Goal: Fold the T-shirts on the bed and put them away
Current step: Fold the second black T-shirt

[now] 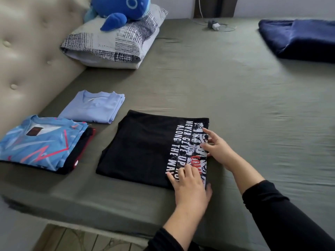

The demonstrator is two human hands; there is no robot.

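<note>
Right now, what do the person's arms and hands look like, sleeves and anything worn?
Both arms wear black long sleeves pushed partway up, leaving forearms bare. The left hand and right hand are bare: no gloves, and no rings, watch or bracelets that I can see.

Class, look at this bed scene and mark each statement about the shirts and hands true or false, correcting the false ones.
1. Both hands touch the black T-shirt. True: left hand and right hand rest on its printed edge.
2. The plush toy lies on the floor. False: it sits on the pillow.
3. The light blue T-shirt is folded. True.
4. The navy blanket covers the black T-shirt. False: it lies apart, far right.
</note>
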